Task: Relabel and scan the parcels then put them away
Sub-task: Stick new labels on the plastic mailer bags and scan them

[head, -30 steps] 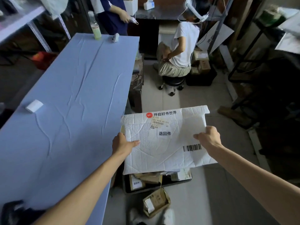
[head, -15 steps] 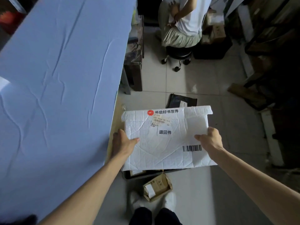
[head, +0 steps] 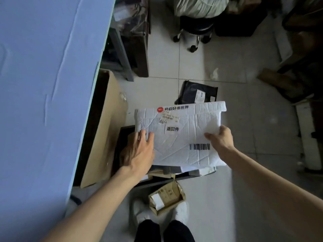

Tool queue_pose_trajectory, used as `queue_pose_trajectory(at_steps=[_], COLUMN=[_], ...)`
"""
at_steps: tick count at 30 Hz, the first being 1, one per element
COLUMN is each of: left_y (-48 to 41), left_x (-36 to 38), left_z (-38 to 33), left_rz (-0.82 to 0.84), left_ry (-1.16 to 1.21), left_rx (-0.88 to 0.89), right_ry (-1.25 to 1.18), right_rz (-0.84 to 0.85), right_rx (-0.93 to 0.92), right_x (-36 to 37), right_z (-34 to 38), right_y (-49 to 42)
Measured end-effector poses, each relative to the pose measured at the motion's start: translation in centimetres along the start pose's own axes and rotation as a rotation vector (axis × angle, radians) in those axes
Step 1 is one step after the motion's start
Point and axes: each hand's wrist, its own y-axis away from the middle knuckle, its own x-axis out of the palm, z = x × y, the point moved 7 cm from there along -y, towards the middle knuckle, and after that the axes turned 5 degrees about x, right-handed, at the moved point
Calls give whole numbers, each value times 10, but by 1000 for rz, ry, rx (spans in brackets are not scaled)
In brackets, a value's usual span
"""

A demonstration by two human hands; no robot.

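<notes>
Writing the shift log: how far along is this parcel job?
Done, seemingly: the mailer already bears a label and barcode. In hand: the right hand pinches its edge, the left hand rests flat on it, above the bin of parcels. Left: setting it down; a brown box and black bag lie outside, perhaps pending.

- The white parcel (head: 183, 137) covers most of the dark bin (head: 125, 131) below it; only the bin's left side and a few packet edges at the lower rim show.
- The right hand (head: 221, 138) shows its thumb on top; its fingers are hidden behind the parcel's right edge.
- The left hand (head: 138, 152) is motion-blurred; its thumb cannot be made out.
- The small label near the parcel's top is too blurred to read.
- The black bag (head: 197, 93), above the parcel in the frame, is partly hidden behind it.
- The seated person (head: 199, 6) is cut off by the top edge.
- The bench (head: 43, 84) runs off the left and top edges.
</notes>
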Motion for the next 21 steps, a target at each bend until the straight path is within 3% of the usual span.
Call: queue_pose_trajectory(at_steps=[13, 21], left_y=[16, 25], left_x=[-19, -42], left_z=[-8, -7], left_rz=[20, -19], left_ry=[14, 39], left_rx=[-9, 13], right_ry=[75, 258], right_rz=[37, 38], right_rx=[-23, -42], right_x=[-3, 5], right_z=[13, 17], right_y=[19, 33])
